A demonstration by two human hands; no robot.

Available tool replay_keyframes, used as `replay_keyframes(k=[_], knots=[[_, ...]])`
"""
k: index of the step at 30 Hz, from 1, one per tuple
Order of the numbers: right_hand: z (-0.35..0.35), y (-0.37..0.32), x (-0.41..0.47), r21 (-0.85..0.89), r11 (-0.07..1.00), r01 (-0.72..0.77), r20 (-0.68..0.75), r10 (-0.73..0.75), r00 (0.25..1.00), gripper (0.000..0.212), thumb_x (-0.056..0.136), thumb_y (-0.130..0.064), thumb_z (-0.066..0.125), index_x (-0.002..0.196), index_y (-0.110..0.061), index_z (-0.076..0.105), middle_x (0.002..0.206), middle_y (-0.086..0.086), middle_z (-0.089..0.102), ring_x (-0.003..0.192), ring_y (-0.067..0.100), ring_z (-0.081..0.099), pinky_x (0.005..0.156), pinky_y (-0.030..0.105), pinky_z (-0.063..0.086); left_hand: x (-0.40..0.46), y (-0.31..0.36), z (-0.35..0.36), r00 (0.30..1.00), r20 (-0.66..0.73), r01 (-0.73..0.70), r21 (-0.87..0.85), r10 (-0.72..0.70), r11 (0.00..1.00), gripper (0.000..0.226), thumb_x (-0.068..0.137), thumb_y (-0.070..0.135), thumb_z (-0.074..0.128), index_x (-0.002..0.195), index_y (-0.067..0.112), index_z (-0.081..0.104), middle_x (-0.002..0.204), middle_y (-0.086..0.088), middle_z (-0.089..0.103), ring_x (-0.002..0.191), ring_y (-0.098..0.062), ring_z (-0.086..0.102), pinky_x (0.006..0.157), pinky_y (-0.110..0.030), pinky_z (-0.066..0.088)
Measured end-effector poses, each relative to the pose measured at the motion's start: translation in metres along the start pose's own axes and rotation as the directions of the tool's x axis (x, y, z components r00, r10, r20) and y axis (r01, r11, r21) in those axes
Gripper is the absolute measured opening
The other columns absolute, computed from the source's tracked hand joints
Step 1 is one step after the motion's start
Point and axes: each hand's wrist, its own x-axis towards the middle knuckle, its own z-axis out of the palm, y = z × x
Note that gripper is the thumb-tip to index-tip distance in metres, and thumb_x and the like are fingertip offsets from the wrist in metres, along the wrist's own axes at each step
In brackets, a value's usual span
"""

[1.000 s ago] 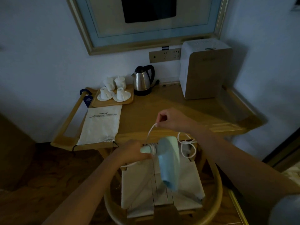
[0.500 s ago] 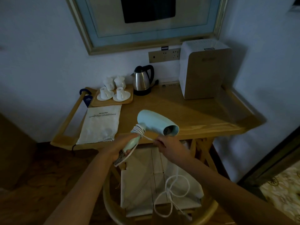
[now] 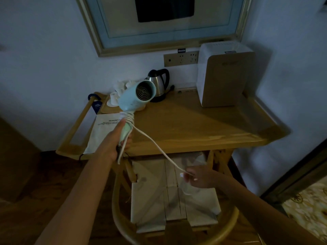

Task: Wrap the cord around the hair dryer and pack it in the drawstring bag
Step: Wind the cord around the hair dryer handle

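My left hand [image 3: 115,138] grips the handle of the pale blue hair dryer [image 3: 134,98], held up over the table's left side with its nozzle facing me. Several turns of the white cord [image 3: 155,144] sit around the top of the handle. From there the cord runs taut, down and to the right, into my right hand [image 3: 198,177], which pinches it above the chair. The white drawstring bag [image 3: 101,131] lies flat on the table's left end, partly hidden by my left hand.
The wooden table [image 3: 194,128] carries a steel kettle [image 3: 158,84], a tray of white cups [image 3: 115,98] and a white appliance [image 3: 224,75] at the back right. A round-backed wooden chair [image 3: 173,206] with white cushions stands below my hands. A wall socket strip [image 3: 180,58] is behind.
My left hand has raised the dryer up and leftward, turning the nozzle toward me. My right hand has moved down and right, pulling the hanging cord out taut.
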Motion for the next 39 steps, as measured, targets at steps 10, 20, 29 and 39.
replay_keyframes(k=[10, 20, 29, 39], knots=[[0.014, 0.035, -0.006, -0.093, 0.982, -0.166, -0.024, 0.164, 0.986, 0.019, 0.080, -0.030, 0.065, 0.093, -0.016, 0.062, 0.081, -0.009, 0.057, 0.078, 0.007, 0.056, 0.068, 0.018, 0.043, 0.003, 0.022, -0.033, 0.997, -0.064, -0.050, -0.153, 0.041, 0.987, 0.047, 0.089, 0.057, 0.043, 0.074, 0.012, 0.048, 0.041, 0.004, 0.048, 0.025, -0.003, 0.035, 0.025, -0.009, 0.026], [-0.011, -0.039, 0.011, 0.361, 0.924, 0.128, -0.234, -0.043, 0.971, 0.060, 0.091, -0.037, 0.052, 0.143, -0.028, 0.025, 0.141, -0.018, 0.027, 0.130, -0.003, 0.022, 0.103, 0.016, 0.023, -0.024, -0.004, 0.012, 0.998, 0.006, 0.059, 0.178, -0.061, 0.982, 0.048, 0.089, 0.053, 0.043, 0.076, 0.011, 0.060, 0.059, -0.005, 0.054, 0.040, -0.009, 0.047, 0.034, -0.015, 0.037], [-0.016, -0.071, 0.020, 0.722, 0.625, 0.297, -0.261, -0.151, 0.953, 0.030, 0.096, -0.023, 0.041, 0.075, -0.014, 0.061, 0.057, -0.005, 0.045, 0.055, 0.008, 0.041, 0.057, 0.018, 0.035, -0.040, -0.021, 0.039, 0.985, 0.168, -0.018, 0.292, -0.032, 0.956, 0.043, 0.088, 0.049, 0.051, 0.073, 0.011, 0.064, 0.048, 0.001, 0.055, 0.036, -0.008, 0.046, 0.038, -0.016, 0.036], [-0.017, -0.018, 0.006, 0.627, 0.779, 0.018, -0.014, -0.012, 1.000, 0.016, 0.090, -0.021, 0.054, 0.081, -0.012, 0.064, 0.068, 0.003, 0.053, 0.061, 0.012, 0.048, 0.061, 0.027, 0.042, -0.053, -0.003, 0.015, 0.914, 0.403, -0.055, 0.241, -0.049, 0.969, 0.029, 0.069, 0.043, 0.071, 0.072, 0.014, 0.068, 0.056, -0.002, 0.052, 0.042, -0.010, 0.042, 0.040, -0.019, 0.033]])
